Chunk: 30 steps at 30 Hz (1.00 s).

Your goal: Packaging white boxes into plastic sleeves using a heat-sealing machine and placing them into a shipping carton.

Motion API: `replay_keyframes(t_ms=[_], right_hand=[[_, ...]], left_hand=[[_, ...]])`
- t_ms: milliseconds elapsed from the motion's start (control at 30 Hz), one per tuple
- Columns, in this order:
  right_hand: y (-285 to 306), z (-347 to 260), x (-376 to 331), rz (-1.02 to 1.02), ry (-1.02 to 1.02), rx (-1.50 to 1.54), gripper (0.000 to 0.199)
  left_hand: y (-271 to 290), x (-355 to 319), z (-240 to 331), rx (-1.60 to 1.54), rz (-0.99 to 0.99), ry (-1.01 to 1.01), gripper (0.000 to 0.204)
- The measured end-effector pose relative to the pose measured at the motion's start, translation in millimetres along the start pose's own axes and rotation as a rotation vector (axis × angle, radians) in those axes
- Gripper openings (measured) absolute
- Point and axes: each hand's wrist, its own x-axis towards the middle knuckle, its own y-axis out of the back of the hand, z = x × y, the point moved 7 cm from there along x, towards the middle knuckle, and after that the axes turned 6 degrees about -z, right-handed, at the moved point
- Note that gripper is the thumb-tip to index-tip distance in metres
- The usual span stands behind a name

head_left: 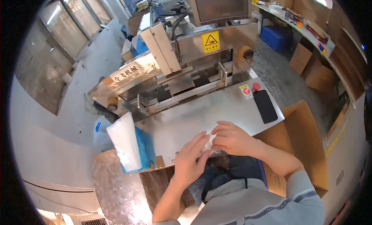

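Observation:
Both of my hands meet over the front edge of a metal machine table (182, 120). A small clear plastic bag (216, 152) with something white (210, 141) is between them. My right hand (232, 139) bends its fingers round the bag's right side. On the other side my left hand (190, 157) has the bag between its thumb and long, only slightly bent fingers. The fingers partly hide the white content, so its kind cannot be made out.
A blue box (145, 147) with a stack of white plastic sheets or bags (124, 141) stands at the table's left. A black phone (266, 107) lies right, beside a red button (256, 86). Behind are the machine's metal frame (228, 37) and a monitor; right, an open cardboard box (306, 143).

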Motion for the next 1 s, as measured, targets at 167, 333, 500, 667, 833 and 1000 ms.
replay_keyframes(t_ms=[167,333,500,667,833,1000], right_hand=[[-11,19,-4,-0.093,-0.065,-0.047,0.017],[-10,49,-15,-0.302,-0.206,0.066,0.015],[-1,72,-5,-0.386,-0.155,0.129,0.015],[-37,157,23,-0.295,-0.238,0.31,0.02],[-76,230,77,-0.214,-0.466,0.471,0.022],[-60,285,112,-0.116,-0.535,0.345,0.023]], left_hand=[[-25,18,-36,-0.032,-0.459,0.207,0.019],[-24,9,-61,0.017,-0.52,0.316,0.017],[-5,22,-81,0.043,-0.544,0.347,0.018],[-7,54,-153,0.039,-0.607,0.404,0.019],[-4,94,-284,-0.163,-0.535,0.521,0.021],[5,167,-307,-0.474,-0.443,0.696,0.024]])
